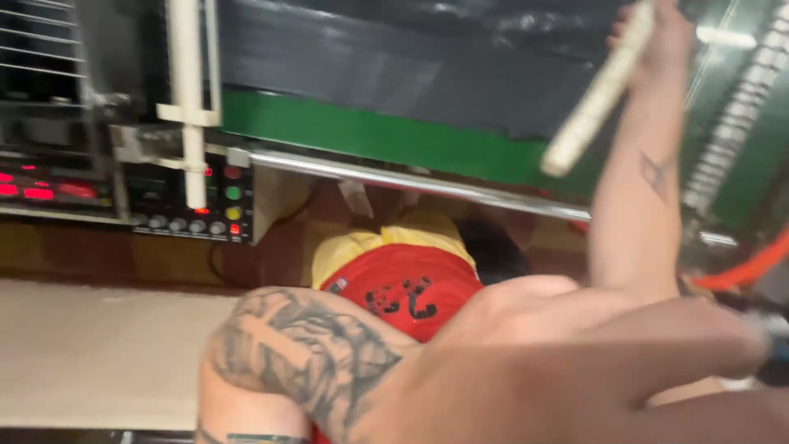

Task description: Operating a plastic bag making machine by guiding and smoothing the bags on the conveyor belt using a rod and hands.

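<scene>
One raised hand (657, 37), closed around one pale rod (598, 94); which hand it is, can't tell. The rod slants down-left from the fist, its free end over the green machine panel (394, 136). One tattooed forearm (304, 353) below that panel, its hand out of sight. One control box (193, 197) left of the panel.

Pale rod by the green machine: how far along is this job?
Nothing looks finished yet. In hand: a raised hand grips the pale rod by the green machine panel, over a person bent low in a red shirt; a blurred near hand reaches right beside an orange hose. What is left cannot be judged from this blur.
</scene>
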